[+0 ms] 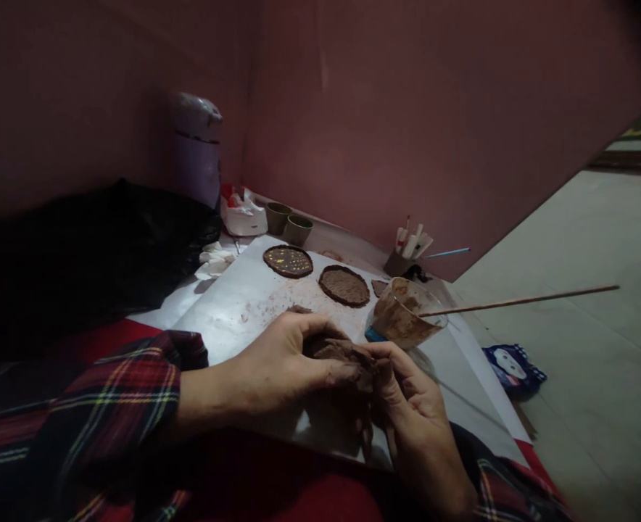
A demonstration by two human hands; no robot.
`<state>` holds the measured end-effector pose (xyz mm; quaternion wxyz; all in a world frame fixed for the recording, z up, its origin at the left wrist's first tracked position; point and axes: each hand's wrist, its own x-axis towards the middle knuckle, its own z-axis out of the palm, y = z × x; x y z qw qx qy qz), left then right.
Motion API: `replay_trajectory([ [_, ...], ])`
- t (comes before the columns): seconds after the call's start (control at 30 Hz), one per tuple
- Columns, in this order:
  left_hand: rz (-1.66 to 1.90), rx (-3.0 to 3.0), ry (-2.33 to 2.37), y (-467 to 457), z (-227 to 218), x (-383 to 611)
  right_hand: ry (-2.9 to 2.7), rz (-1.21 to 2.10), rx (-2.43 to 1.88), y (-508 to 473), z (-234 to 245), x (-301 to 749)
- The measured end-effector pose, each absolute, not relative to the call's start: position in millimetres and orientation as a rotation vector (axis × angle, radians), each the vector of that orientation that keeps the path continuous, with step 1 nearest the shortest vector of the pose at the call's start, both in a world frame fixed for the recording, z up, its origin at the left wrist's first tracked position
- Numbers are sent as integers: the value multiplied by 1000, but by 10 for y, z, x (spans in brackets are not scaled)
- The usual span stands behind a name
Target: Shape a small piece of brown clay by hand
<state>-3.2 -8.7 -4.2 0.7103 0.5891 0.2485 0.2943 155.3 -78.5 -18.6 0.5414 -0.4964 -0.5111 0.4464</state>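
Note:
A lump of brown clay (338,353) is held between both my hands above a white sheet (244,304). My left hand (285,362) curls around its left side, fingers closed over it. Pressing into the lump's right side are the thumb and fingers of my right hand (412,406), smeared with clay. Two flat round clay discs lie farther back on the sheet: one with yellow specks (288,261) and a plain one (344,285). A clear cup (402,315) with brown slurry stands just beyond my right hand, a long thin stick (521,299) resting in it.
Two small dark cups (289,221) and a white container (243,215) stand at the back by the pink wall. A holder with tools (407,250) sits at the back right. A black bag (81,254) lies left. A blue packet (513,367) lies on the floor.

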Motion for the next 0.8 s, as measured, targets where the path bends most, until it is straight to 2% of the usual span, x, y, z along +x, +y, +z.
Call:
replay_trajectory([
  [0.8,650,1161,488,-35,-56,-32,-1059,1131,-1195,-785,-202,1584],
])
